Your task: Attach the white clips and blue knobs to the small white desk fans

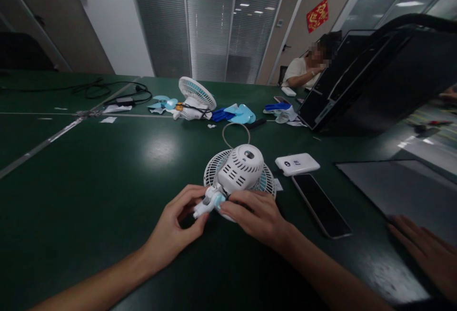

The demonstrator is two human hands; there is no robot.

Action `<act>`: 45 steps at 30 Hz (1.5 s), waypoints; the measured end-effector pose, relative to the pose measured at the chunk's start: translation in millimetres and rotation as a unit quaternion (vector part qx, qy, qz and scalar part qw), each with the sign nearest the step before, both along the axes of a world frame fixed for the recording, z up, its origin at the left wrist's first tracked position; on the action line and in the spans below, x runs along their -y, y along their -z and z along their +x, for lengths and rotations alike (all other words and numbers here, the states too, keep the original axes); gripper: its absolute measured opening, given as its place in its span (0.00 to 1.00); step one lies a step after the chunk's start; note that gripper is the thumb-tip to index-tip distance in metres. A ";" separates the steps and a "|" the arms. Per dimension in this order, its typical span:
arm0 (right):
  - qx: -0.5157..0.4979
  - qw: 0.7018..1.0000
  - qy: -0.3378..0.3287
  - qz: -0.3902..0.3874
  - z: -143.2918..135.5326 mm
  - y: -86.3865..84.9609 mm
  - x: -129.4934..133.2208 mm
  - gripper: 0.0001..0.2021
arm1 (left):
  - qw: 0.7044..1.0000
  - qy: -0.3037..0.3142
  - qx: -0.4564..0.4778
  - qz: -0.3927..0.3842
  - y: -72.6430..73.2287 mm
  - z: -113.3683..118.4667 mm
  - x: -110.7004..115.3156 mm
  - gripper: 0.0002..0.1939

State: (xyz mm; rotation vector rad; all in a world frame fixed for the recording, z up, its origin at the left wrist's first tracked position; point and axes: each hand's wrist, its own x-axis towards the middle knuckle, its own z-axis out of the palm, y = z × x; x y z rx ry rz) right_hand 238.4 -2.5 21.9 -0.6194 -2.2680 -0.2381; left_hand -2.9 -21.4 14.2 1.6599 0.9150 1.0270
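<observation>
A small white electric fan (243, 165) lies face down on the green table, with its motor housing up and the round grille beneath. A white jointed neck (204, 206) with a light blue knob (219, 200) sticks out from the housing toward me. My left hand (180, 220) is closed on the neck, pinching it between thumb and fingers. My right hand (259, 213) has its fingers closed around the light blue knob, and its back rests close to the grille. The fingertips partly hide the knob and joint.
A white device (298, 163) and a phone (321, 205) lie right of the fan. Farther back are another fan (196, 96), light blue blades (240, 112), gloves (280, 111) and cables (103, 87). Another person's hand (424, 249) rests near a grey mat (400, 187); someone sits behind a black case (378, 77).
</observation>
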 end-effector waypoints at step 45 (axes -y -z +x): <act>0.005 1.000 0.018 0.009 -0.2 1.1 1.6 0.09 | 0.999 -0.001 -0.010 0.032 -4.0 2.4 1.0 0.16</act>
